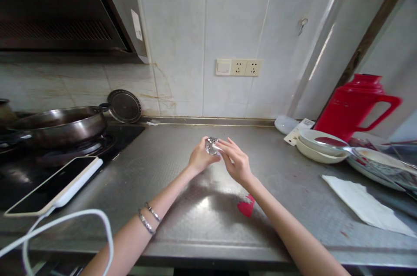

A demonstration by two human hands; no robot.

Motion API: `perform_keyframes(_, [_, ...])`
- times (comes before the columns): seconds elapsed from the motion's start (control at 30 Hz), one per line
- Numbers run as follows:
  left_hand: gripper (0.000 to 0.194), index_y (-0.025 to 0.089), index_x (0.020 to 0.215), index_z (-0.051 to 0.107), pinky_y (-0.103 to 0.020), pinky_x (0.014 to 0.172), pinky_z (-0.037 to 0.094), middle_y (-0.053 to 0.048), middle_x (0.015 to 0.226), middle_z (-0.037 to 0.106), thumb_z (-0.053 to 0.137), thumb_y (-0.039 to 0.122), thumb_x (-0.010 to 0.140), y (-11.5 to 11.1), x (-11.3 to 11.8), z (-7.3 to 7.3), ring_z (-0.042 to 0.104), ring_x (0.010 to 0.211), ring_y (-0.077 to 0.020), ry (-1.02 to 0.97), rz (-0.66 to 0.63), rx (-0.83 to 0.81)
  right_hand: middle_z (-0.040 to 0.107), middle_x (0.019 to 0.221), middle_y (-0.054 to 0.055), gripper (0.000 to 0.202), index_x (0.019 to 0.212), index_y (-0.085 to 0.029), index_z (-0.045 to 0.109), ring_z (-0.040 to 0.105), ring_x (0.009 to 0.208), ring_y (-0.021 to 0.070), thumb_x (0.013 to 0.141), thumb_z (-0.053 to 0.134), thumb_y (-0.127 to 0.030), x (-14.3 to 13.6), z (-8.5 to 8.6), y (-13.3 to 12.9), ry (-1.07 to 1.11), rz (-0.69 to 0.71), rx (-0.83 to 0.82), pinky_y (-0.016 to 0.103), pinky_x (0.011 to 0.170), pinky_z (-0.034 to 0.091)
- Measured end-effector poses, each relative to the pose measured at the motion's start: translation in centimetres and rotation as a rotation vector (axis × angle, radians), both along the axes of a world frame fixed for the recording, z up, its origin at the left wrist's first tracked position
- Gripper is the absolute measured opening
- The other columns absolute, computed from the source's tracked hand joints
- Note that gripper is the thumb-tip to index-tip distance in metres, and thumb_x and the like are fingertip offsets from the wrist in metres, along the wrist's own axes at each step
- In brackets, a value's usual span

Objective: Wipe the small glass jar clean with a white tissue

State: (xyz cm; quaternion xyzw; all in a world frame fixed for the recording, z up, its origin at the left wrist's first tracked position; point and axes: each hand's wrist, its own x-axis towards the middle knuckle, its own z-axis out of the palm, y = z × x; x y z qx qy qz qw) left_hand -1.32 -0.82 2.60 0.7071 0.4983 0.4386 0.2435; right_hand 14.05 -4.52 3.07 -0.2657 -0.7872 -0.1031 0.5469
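Over the middle of the steel counter, my left hand [200, 157] is wrapped round a small clear, shiny object [211, 146], perhaps a glass. My right hand [236, 162] meets it from the right, its fingers together on a bit of white material [217, 149] at the object's near side. What the white piece is, tissue or paper, is too small to tell. Below my right wrist, a red heart-shaped piece [246, 206] lies flat on the counter.
A stove with a steel pan [65, 130] is at the left, with a phone [54, 185] and its white cable in front. At the right stand a red thermos [350, 104], stacked bowls [321, 150] and plates [384, 165], with a white napkin [365, 204] nearer.
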Motion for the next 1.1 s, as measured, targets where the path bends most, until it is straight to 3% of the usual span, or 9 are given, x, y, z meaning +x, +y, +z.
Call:
perform_keyframes(0.17, [0.077,0.017,0.117,0.05,-0.033,0.076,0.05,-0.007,0.098,0.069,0.084,0.035,0.05,-0.7,0.6,0.1,0.066,0.088,-0.0236,-0.026,-0.066,-0.044,0.07,0.114,0.004,0.028,0.113,-0.026,0.066,0.064,0.11,0.0232,0.093,0.048,-0.021,0.8,0.8,0.5,0.301,-0.158,-0.081,0.045,0.1,0.05])
perform_keyframes(0.3, [0.074,0.017,0.118,0.053,-0.03,0.072,0.05,-0.006,0.095,0.07,0.083,0.036,0.052,-1.3,1.2,0.0,0.066,0.083,-0.0213,-0.001,-0.145,-0.011,0.069,0.116,0.003,0.028,0.112,-0.025,0.068,0.063,0.111,0.0218,0.093,0.048,-0.021,0.9,0.3,1.0,0.188,-0.055,-0.128,0.043,0.104,0.047])
perform_keyframes(0.47, [0.067,0.017,0.118,0.056,-0.028,0.063,0.049,-0.004,0.085,0.07,0.078,0.038,0.058,-1.5,1.2,0.3,0.065,0.072,-0.0202,0.079,-0.082,0.015,0.067,0.119,0.005,0.029,0.115,-0.026,0.066,0.063,0.112,0.0223,0.093,0.049,-0.024,0.1,-0.6,0.9,0.137,0.001,-0.254,0.039,0.097,0.053])
perform_keyframes(0.8, [0.041,0.016,0.103,0.062,-0.029,0.069,0.053,-0.006,0.091,0.07,0.072,0.031,0.066,-0.8,0.3,0.3,0.067,0.082,-0.0231,0.068,-0.088,0.054,0.066,0.121,0.007,0.036,0.121,-0.024,0.062,0.056,0.121,0.0217,0.09,0.048,-0.012,0.5,-0.3,0.2,-0.078,0.126,-0.091,0.039,0.103,0.049])
perform_keyframes(1.0, [0.043,0.013,0.104,0.058,-0.023,0.046,0.049,-0.006,0.083,0.069,0.071,0.023,0.064,0.3,-0.4,-0.5,0.064,0.061,-0.0175,0.006,-0.114,-0.035,0.07,0.112,0.007,0.032,0.115,-0.023,0.066,0.06,0.116,0.0215,0.089,0.051,-0.013,0.1,-0.6,-0.1,-0.144,0.208,-0.091,0.039,0.1,0.051])
perform_keyframes(1.1, [0.048,0.013,0.107,0.057,-0.021,0.037,0.045,-0.007,0.088,0.069,0.073,0.027,0.064,0.4,-0.3,-0.5,0.063,0.059,-0.0163,-0.025,-0.119,-0.089,0.071,0.111,0.006,0.029,0.112,-0.024,0.068,0.063,0.112,0.0214,0.09,0.051,-0.016,-0.3,-0.5,-0.4,-0.05,0.207,-0.155,0.038,0.097,0.052])
